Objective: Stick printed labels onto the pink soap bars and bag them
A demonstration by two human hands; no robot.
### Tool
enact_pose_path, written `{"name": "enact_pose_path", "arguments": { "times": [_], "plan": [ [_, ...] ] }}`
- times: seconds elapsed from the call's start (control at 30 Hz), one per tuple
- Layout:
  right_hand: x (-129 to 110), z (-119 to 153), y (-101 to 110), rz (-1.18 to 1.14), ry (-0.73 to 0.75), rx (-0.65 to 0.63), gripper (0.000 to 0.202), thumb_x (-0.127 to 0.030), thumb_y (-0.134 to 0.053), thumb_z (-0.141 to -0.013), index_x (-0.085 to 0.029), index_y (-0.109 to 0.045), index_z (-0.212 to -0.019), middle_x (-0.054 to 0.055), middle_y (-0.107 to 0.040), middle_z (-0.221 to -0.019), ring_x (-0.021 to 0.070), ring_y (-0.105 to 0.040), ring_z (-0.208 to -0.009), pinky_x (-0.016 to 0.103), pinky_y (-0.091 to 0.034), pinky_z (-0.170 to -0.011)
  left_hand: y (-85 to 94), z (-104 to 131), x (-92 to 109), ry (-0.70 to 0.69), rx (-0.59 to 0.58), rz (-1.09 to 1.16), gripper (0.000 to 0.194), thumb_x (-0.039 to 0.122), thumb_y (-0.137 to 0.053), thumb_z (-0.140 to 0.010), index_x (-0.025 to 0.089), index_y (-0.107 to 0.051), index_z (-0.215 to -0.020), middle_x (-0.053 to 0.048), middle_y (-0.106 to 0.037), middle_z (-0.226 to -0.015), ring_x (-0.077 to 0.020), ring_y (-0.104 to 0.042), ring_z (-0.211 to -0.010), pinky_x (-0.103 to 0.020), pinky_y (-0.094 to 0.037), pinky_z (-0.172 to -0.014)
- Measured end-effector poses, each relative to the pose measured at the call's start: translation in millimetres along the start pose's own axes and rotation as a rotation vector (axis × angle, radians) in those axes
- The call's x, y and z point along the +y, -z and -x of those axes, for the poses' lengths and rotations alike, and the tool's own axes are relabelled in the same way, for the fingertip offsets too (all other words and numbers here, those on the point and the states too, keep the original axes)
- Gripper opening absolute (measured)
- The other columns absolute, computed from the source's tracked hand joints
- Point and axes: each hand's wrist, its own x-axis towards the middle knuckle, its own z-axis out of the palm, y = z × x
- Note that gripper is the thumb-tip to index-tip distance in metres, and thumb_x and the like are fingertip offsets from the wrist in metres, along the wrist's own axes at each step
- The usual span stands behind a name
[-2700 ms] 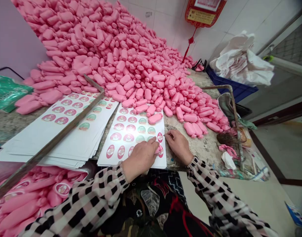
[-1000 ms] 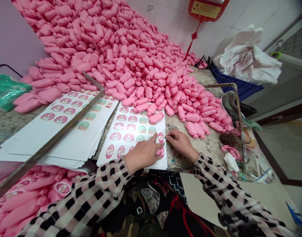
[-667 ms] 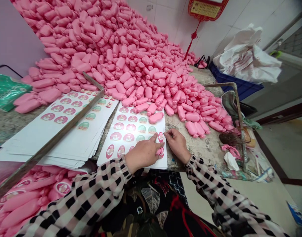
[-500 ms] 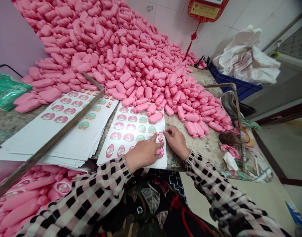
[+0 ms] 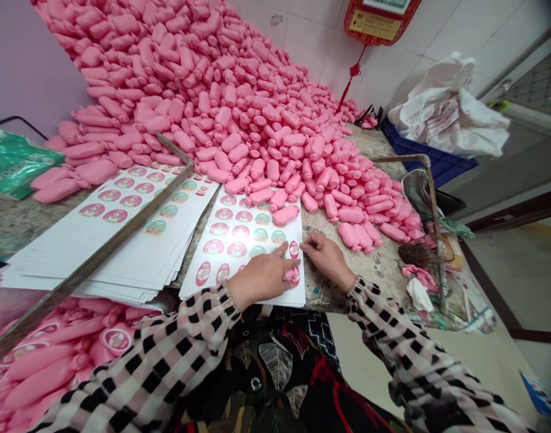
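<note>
A white sheet of stickers (image 5: pixel 198 287) lies on the table before me, with pink and green labels in rows. My left hand (image 5: pixel 259 278) rests on it, index and middle fingers stretched toward the right edge. Beneath those fingers shows the end of a small pink bottle (image 5: pixel 290 275), mostly hidden by the hand. My right hand (image 5: pixel 327 257) pinches thumb and forefinger at the right edge of an oval pink sticker (image 5: pixel 294 249), which still lies on the sheet. One pink bottle (image 5: pixel 285 214) lies across the sheet's top right corner.
A large heap of pink bottles (image 5: pixel 239 102) covers the back of the table. Left lies a stack of sticker sheets (image 5: pixel 99 252), crossed by a metal bar (image 5: pixel 122 231). Labelled bottles (image 5: pixel 45 361) fill a bag below. A blue crate (image 5: pixel 431 165) stands at right.
My right hand has shifted very slightly to the right, its fingers still pinched at the oval sticker. My left hand keeps its place on the sheet. The view has tilted a little.
</note>
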Motion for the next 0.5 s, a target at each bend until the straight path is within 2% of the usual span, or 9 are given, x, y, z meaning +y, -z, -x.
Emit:
{"name": "enact_pose_path", "arguments": {
  "times": [0.23,0.5],
  "plan": [
    [7.3,2.9,6.8,-0.059,0.071,-0.109,0.02,-0.039,-0.053,-0.081,-0.021,-0.059,-0.074,0.0,-0.061,-0.072,0.0153,-0.052,-0.066,0.027,-0.037,-0.062,5.3,2.4,0.8,0.004,-0.066,0.026,0.051,0.044,-0.051,-0.08,0.034,-0.049,-0.13,-0.012,-0.02,-0.151,-0.0317,-0.063,-0.097,-0.044,-0.047,-0.083],
    [8.5,8.8,3.3,-0.076,0.087,-0.157,0.019,-0.037,-0.055,-0.079,-0.02,-0.057,-0.07,-0.001,-0.059,-0.069,0.0149,-0.053,-0.067,0.026,-0.037,-0.062,4.7,1.1,1.9,0.001,-0.068,0.006,0.05,0.044,-0.05,-0.081,0.035,-0.047,-0.131,-0.012,-0.017,-0.152,-0.03,-0.062,-0.098,-0.043,-0.046,-0.084]
  ]
}}
